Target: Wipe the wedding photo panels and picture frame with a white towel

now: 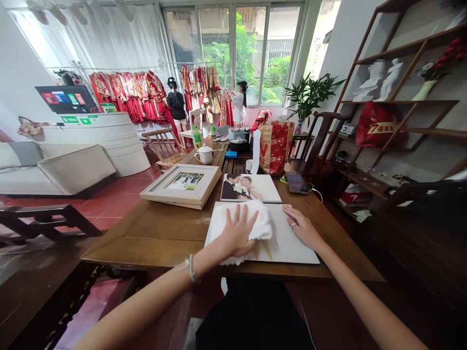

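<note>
A white panel (292, 247) with a yellowish mark near its front edge lies on the wooden table in front of me. My left hand (236, 232) presses flat on a bunched white cloth (264, 224) over the panel's left half, fingers spread. Much of the cloth is hidden under that hand. My right hand (303, 230) rests with fingers stretched out on the panel's right side. Just beyond lies a wedding photo print (260, 187), showing a couple. To its left, a pale wooden picture frame (207, 189) holds a smaller photo.
Behind the prints stand a white teapot (205, 154), a green-labelled bottle (197, 138) and a red paper bag (276, 148). A phone (298, 183) with a cable lies at the right. Two people (177, 104) stand by racks of red garments (131, 97). Shelves (408, 102) line the right wall.
</note>
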Demonstrator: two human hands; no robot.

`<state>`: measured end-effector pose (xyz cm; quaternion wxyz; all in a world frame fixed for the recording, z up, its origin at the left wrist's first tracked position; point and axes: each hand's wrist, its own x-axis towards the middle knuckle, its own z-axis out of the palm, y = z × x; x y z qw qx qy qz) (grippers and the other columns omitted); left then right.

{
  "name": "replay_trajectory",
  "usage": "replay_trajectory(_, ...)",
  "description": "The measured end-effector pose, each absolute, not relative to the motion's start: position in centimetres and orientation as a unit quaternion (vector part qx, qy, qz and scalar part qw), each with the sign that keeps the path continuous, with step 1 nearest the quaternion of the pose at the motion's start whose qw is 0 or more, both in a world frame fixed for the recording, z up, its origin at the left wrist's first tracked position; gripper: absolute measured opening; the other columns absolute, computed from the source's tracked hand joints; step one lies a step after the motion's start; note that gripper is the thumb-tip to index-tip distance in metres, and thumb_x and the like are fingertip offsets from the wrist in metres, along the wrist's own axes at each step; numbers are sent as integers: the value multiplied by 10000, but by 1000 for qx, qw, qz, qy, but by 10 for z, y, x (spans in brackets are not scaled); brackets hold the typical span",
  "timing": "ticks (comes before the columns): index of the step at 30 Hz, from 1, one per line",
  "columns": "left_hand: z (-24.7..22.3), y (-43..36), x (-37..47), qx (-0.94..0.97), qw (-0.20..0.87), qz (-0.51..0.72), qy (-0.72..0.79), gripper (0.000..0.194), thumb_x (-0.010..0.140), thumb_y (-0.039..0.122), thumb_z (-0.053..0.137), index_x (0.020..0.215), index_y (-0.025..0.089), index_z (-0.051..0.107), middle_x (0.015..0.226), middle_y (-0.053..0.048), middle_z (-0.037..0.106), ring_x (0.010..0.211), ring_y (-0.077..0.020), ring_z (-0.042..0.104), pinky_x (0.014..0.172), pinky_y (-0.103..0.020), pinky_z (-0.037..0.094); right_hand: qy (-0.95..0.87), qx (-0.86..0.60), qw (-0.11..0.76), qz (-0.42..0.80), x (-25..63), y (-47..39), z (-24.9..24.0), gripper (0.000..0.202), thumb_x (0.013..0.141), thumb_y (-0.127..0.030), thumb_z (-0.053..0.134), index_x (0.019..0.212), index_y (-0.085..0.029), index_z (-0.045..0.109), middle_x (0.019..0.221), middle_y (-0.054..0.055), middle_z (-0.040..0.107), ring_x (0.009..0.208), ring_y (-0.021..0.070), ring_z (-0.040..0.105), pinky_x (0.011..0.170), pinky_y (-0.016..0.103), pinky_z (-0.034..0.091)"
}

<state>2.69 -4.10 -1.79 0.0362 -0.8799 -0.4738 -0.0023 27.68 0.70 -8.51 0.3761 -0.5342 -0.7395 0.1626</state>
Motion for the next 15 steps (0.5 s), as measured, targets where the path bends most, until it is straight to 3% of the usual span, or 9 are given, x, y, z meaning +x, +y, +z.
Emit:
replay_trajectory(6, -11, -3, 48, -913, 35, 2, -406, 671, 829, 353, 386, 1394, 49, 188, 1479, -193, 119, 1349, -342, 72, 1006, -603, 188, -745, -520, 386, 158, 278, 8, -87, 419, 807, -198, 417, 1200, -197, 563, 1303, 86, 528, 1271, 230, 406, 1081, 478, 283)
replay_trajectory(15, -23, -88, 48, -956, 65, -24, -285, 870, 729, 495, 471, 1402, 52, 142, 1487, -184, 81, 1342, -374, -8, 1021, -617, 111, -745, -525, 381, 155, 276, 6, -84, 422, 807, -207, 404, 1194, -171, 569, 1305, 105, 522, 1267, 238, 410, 1078, 475, 286)
